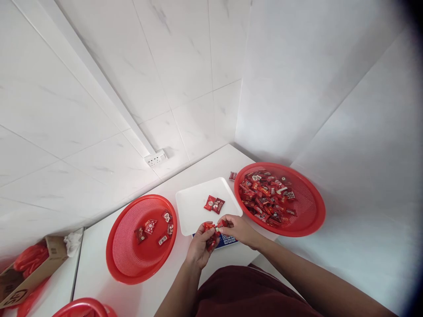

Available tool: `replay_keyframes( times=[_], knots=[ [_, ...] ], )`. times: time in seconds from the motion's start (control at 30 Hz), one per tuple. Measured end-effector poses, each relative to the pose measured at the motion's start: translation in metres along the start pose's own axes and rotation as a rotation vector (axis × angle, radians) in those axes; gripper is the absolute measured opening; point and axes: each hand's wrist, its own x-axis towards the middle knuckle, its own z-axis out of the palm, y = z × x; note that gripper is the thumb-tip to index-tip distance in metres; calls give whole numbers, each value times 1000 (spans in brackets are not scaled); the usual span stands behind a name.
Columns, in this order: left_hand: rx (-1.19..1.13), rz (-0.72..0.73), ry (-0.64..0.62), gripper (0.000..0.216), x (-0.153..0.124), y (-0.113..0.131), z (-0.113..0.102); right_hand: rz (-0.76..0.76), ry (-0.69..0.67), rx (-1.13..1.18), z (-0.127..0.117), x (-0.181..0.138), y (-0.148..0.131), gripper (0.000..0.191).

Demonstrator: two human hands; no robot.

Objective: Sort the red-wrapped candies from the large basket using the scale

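My left hand [198, 246] is closed around several small red wrapped candies [211, 242], partly hidden by the fingers. My right hand [240, 230] pinches a red wrapped candy [222, 223] by its edge, right against those in the left. Both hands are over the near edge of a white weighing scale [188, 215]; its blue keypad panel [229, 241] shows partly below them. Two more wrapped candies, a bright red one [209, 203] and a dark red one [218, 205], lie together on the scale's pan.
Right of the scale, a red basket [317, 211] holds many wrapped candies; one loose candy [233, 175] lies beside it. A red basket [120, 264] on the left holds several. Another red container [87, 304], a cardboard box [54, 255] with red plastic bags, and a wall socket [156, 158] are further left.
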Motion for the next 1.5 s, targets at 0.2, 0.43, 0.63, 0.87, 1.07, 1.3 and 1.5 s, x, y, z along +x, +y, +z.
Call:
replay_keyframes(
  times=[0.2,0.43,0.63,0.87,1.07,1.3,1.5],
  knots=[
    [-56,35,132,16,6,2,-1,96,17,131,-3,7,19,21],
    [-145,39,299,5,8,3,-21,247,152,202,-5,35,41,25],
    [-67,55,259,12,2,-5,-23,205,112,135,5,34,31,43],
    [80,-24,140,15,2,-19,-14,153,-187,54,6,10,42,37],
    [-80,-18,97,21,0,-14,-7,234,-22,272,-7,3,42,34],
    [-238,-13,-116,34,-5,0,-13,312,64,551,-23,-3,38,23],
    [-100,103,-101,41,-6,-3,-12,305,21,577,-19,-5,37,22]
  ],
)
